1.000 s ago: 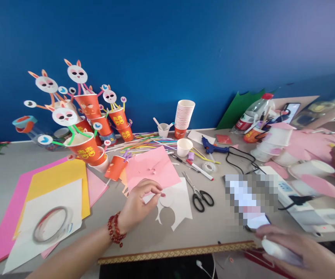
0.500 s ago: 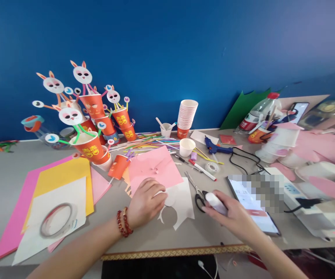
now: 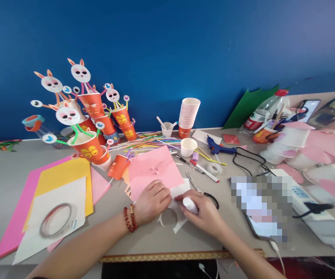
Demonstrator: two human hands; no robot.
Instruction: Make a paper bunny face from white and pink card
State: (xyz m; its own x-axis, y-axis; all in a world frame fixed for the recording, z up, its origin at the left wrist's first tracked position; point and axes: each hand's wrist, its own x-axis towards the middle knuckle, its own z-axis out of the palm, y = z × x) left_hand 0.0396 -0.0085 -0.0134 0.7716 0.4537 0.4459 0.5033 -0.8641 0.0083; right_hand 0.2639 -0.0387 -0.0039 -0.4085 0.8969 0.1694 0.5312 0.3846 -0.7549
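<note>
My right hand (image 3: 206,217) is closed around a white glue stick (image 3: 190,205), held upright and tilted near my left fingertips. My left hand (image 3: 153,201), with a beaded bracelet, has its fingers curled together. A white paper circle (image 3: 172,204) shows partly at their tips; the fingers hide the rest. Beneath both hands lies a white sheet (image 3: 182,223) with a round hole cut in it. Pink paper (image 3: 148,172) lies just behind my left hand. Black-handled scissors (image 3: 211,199) rest behind my right hand, partly covered by it.
Orange cups with rabbit faces (image 3: 88,147) stand at the left, near coloured sheets (image 3: 44,186) and a tape roll (image 3: 55,220). A cup stack (image 3: 188,116), glue gun (image 3: 220,147), pens (image 3: 208,171) and pipe cleaners (image 3: 144,142) lie behind. A phone (image 3: 262,224) and power strip (image 3: 309,205) sit right.
My right hand has moved left with the glue stick, from beside the scissors to my left fingertips. My left hand has shifted slightly right. The view has shifted a little.
</note>
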